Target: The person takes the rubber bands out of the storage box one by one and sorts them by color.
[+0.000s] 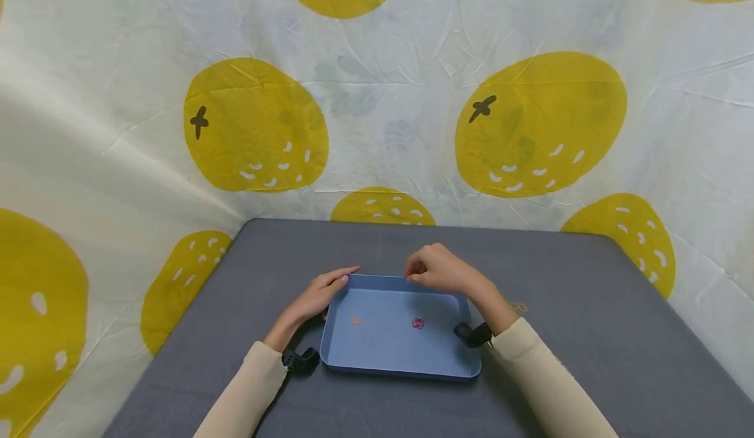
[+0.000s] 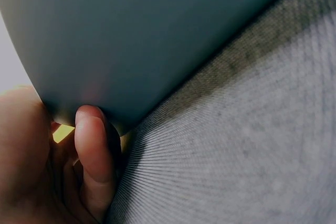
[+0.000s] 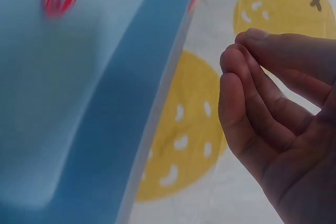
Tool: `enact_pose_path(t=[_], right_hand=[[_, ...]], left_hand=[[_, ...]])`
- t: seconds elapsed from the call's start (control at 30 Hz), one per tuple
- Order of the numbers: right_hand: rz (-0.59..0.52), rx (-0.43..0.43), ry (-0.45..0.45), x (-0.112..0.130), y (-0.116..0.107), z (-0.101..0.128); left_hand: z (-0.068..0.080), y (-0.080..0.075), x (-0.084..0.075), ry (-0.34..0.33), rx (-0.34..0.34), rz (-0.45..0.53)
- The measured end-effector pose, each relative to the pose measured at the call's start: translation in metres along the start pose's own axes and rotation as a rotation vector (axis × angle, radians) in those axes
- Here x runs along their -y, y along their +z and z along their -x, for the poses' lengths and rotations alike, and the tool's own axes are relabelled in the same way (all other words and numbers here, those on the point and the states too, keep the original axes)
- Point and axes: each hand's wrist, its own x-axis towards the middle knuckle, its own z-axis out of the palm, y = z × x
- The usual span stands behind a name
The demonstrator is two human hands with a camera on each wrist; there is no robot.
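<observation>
A shallow blue tray [image 1: 400, 359] lies on the table. Inside it are a small bundle of red rubber bands [image 1: 417, 323], right of centre, and a small orange band-like piece [image 1: 356, 321] on the left. My left hand [image 1: 321, 297] holds the tray's far left corner, thumb near the rim; in the left wrist view a finger [image 2: 92, 140] bends against the tray's outer wall. Above the far rim, my right hand [image 1: 438, 269] has its fingers curled. Its thumb and fingertips meet in the right wrist view, with nothing visible between them.
Orange rubber bands [image 1: 518, 307] lie on the grey tablecloth [image 1: 589, 333] right of the tray, near the right forearm. A white curtain [image 1: 389, 124] with yellow fruit prints hangs behind the table. Each wrist wears a black camera.
</observation>
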Motion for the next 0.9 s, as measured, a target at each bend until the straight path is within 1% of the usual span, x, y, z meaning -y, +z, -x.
enact_pose_path(t=[0.27,0.4,0.5,0.7,0.9], right_hand=[[-0.077,0.103,-0.044,0.020,0.031,-0.030],[-0.092,0.138,-0.080,0.025,0.048,-0.043],[-0.088,0.165,-0.084,0.027,0.061,-0.051],[-0.104,0.206,-0.067,0.030,0.078,-0.059],[-0.115,0.210,-0.044,0.032,0.089,-0.061]], left_hand=[[-0.001,0.000,-0.001,-0.010,0.009,0.010],[-0.001,0.000,-0.001,-0.007,0.006,0.006],[-0.001,0.000,-0.001,0.004,0.007,0.007],[-0.002,0.000,0.000,0.019,0.012,-0.004],[-0.001,-0.001,0.000,0.015,0.003,-0.010]])
